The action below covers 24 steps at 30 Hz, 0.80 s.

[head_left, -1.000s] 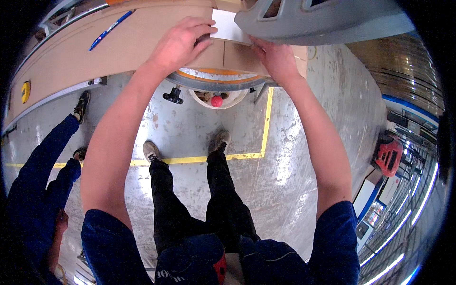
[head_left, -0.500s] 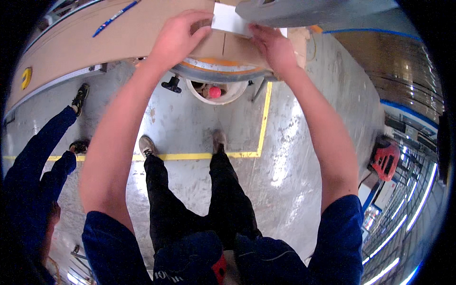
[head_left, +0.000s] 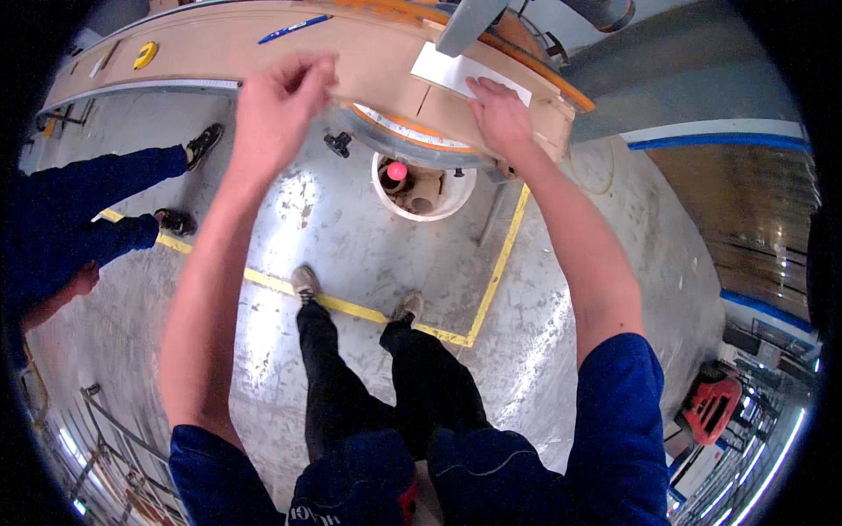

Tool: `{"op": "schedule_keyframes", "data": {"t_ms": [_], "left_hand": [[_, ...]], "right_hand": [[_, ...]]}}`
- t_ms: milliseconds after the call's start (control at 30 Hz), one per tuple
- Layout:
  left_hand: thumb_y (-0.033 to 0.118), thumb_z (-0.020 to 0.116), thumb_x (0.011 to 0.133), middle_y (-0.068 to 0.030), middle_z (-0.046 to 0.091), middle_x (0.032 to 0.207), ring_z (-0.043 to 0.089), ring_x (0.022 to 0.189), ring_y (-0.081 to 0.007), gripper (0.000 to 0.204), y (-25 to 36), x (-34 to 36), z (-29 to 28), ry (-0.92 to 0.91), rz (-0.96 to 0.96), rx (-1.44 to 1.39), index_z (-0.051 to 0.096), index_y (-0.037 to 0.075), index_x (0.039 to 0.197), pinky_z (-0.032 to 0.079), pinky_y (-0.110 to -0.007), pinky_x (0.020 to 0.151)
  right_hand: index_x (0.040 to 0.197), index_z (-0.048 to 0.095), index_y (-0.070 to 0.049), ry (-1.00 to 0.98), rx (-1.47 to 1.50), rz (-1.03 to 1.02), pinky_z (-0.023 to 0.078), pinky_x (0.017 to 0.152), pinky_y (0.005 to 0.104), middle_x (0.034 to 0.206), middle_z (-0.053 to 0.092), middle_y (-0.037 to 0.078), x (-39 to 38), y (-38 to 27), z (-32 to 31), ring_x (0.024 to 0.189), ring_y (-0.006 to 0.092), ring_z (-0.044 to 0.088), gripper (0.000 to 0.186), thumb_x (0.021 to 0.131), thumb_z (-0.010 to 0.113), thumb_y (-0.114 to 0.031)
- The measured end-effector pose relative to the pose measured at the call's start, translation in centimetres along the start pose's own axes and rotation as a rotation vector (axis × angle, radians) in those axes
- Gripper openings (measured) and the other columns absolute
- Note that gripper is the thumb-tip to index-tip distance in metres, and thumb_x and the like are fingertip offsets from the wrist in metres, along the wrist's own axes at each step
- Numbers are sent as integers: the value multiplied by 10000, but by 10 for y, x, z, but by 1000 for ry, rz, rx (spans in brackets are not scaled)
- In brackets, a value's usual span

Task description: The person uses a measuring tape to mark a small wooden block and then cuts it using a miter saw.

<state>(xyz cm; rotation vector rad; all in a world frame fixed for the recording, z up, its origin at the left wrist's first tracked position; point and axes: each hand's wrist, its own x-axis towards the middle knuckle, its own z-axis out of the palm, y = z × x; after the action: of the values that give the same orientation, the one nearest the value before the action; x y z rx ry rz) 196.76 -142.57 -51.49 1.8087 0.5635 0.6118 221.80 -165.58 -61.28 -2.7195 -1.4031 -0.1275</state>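
My right hand (head_left: 500, 118) lies with fingers spread on the right part of a white rectangular piece (head_left: 436, 68), which rests on cardboard (head_left: 368, 53) over a curved scale with an orange band (head_left: 412, 123). My left hand (head_left: 276, 110) is raised to the left of the white piece, fingers curled and slightly blurred; what they hold, if anything, is hidden. A grey machine part (head_left: 469, 26) overhangs the white piece. A blue pen (head_left: 294, 29) and a yellow tape measure (head_left: 145, 54) lie on the cardboard to the left.
Another person's legs (head_left: 105, 175) and hand (head_left: 85, 279) are at left. Below the scale are a black knob (head_left: 338, 143) and a white bucket (head_left: 447, 206) with a pink round thing (head_left: 396, 171). Yellow tape (head_left: 495, 267) marks the floor. A red object (head_left: 710, 408) stands lower right.
My left hand has come away from the white piece, down and leftward, its fingers curling. My right hand stays on the piece, more of which now shows. The whole view has turned.
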Motion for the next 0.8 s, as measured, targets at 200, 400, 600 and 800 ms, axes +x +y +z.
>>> {"op": "schedule_keyframes", "data": {"t_ms": [200,400,600,800], "left_hand": [[171,714,898,-211,739,867,733,777,-296,333,-57,-75,19,-410,-200,271,710,17,1192,573,-390,746],[169,698,896,-226,720,817,723,784,-376,566,-74,-101,28,-407,-200,317,545,65,1431,570,-479,760],[177,688,900,-217,717,849,699,831,-419,493,-36,-67,38,-258,-50,382,583,133,1380,561,-524,774],[186,678,891,-234,728,919,712,919,-409,423,-43,-41,45,-300,-115,346,638,109,1305,577,-506,824]], "right_hand": [[1385,613,-140,34,-28,-71,467,1067,442,1399,621,74,2,12,10,1244,294,608,440,969,565,-270],[1349,638,-93,23,64,-59,510,1026,437,1384,624,124,0,5,1,1228,346,608,387,992,584,-235],[1399,608,-139,-71,4,-16,486,1070,453,1459,567,91,-5,26,4,1261,342,590,421,986,582,-215],[1370,633,-144,-28,75,-29,490,1067,444,1418,603,82,8,15,11,1234,337,602,413,972,608,-253]]}}
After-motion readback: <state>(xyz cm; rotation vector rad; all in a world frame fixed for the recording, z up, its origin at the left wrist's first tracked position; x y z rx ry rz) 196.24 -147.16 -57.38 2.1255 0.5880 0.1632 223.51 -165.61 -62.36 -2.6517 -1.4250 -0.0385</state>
